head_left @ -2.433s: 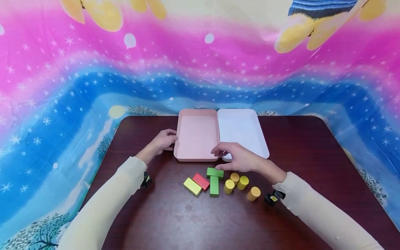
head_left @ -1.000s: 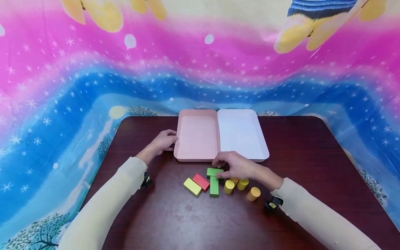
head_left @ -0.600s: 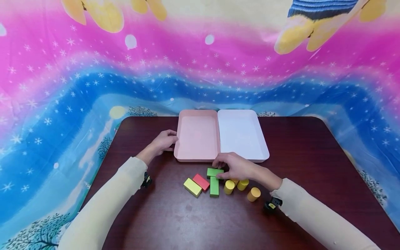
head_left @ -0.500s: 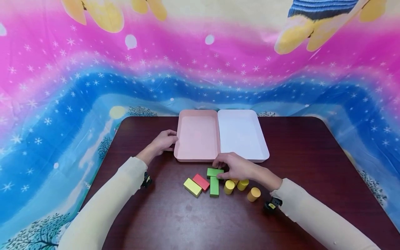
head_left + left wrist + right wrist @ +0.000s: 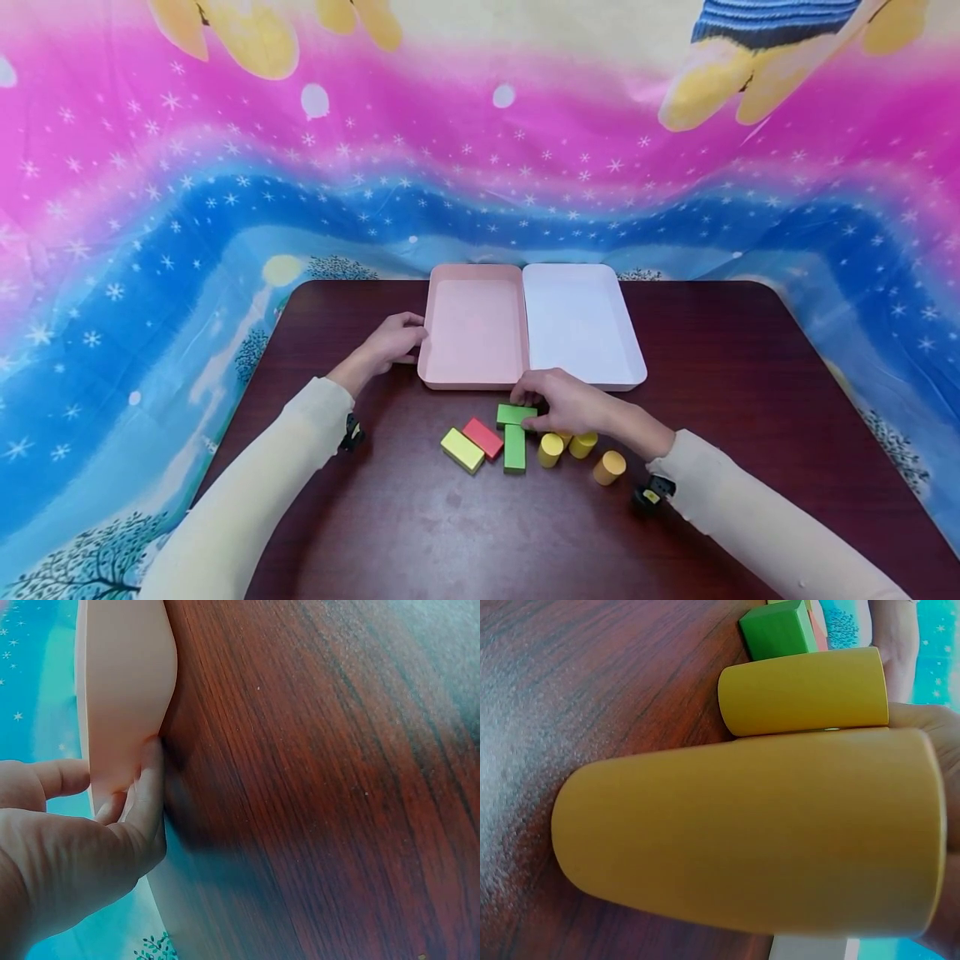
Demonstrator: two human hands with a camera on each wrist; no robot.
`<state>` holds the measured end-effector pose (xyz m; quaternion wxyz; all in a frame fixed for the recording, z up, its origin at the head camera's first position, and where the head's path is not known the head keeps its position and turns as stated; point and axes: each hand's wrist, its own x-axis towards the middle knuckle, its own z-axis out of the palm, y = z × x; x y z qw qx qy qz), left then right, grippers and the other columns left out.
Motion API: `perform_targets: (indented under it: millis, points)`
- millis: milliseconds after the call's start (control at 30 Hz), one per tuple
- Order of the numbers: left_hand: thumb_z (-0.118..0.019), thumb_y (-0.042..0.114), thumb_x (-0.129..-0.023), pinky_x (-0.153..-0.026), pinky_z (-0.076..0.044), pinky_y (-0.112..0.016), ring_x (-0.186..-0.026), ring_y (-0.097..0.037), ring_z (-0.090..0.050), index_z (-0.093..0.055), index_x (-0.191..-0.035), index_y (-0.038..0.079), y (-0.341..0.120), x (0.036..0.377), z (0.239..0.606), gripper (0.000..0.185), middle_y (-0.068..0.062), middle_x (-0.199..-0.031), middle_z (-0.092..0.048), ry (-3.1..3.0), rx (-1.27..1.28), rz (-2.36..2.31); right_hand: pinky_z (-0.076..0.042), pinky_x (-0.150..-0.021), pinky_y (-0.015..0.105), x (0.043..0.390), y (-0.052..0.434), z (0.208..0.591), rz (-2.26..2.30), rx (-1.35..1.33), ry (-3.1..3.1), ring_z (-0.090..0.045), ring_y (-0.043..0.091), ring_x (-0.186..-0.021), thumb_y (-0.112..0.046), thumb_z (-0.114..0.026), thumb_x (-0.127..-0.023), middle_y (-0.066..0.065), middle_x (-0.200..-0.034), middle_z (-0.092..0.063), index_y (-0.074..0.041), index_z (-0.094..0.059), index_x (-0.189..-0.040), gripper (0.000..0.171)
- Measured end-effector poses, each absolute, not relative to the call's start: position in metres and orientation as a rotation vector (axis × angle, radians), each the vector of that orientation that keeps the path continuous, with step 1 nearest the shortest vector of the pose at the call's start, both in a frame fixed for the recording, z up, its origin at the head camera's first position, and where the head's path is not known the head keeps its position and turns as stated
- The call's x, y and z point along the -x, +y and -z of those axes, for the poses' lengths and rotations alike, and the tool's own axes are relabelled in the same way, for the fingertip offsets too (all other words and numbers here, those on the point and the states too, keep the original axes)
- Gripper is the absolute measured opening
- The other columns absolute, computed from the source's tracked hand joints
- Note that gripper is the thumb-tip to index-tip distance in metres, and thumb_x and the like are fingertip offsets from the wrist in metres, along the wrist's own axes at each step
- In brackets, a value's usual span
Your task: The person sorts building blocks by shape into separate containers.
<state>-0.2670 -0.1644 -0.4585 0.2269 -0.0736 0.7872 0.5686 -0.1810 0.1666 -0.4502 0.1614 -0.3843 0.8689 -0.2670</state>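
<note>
Left hand (image 5: pixel 388 342) holds the left wall of the pink tray (image 5: pixel 471 329), fingers curled on its rim | right hand (image 5: pixel 564 402) pinches the green block (image 5: pixel 514 414) lying on the desk (image 5: pixel 750 375), just before the tray | yellow cylinders (image 5: pixel 550 449) stand beside that hand | white tray (image 5: pixel 581 321) touches the pink one

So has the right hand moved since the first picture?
Yes. The right hand came toward the person, off the white tray edge, down onto the green block.
</note>
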Motion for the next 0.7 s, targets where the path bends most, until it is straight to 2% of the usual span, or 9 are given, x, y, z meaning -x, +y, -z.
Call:
perform_targets:
  millis: [533, 700]
  points:
    - [-0.051, 0.016, -0.108, -0.104, -0.056, -0.050, -0.137, -0.035, -0.056, -0.038, -0.159, 0.002, -0.1636, 0.2664, 0.4588, 0.054, -0.023, -0.147, -0.054, 2.162, 0.209, -1.591, -0.059, -0.090, 0.039, 0.1810, 0.1658, 0.4520, 0.729, 1.133, 2.490, -0.066, 0.018, -0.099, -0.010, -0.080, -0.094, -0.003, -0.112, -0.066, -0.011, -0.072, -0.117, 0.025]
    - [-0.051, 0.015, -0.107, -0.103, -0.056, -0.049, -0.137, -0.035, -0.056, -0.039, -0.159, 0.001, -0.1636, 0.2672, 0.4591, 0.054, -0.024, -0.147, -0.055, 2.164, 0.203, -1.598, -0.058, -0.089, 0.037, 0.1808, 0.1651, 0.4513, 0.707, 1.131, 2.500, -0.065, 0.019, -0.099, -0.011, -0.080, -0.093, -0.003, -0.112, -0.066, -0.012, -0.072, -0.117, 0.025]
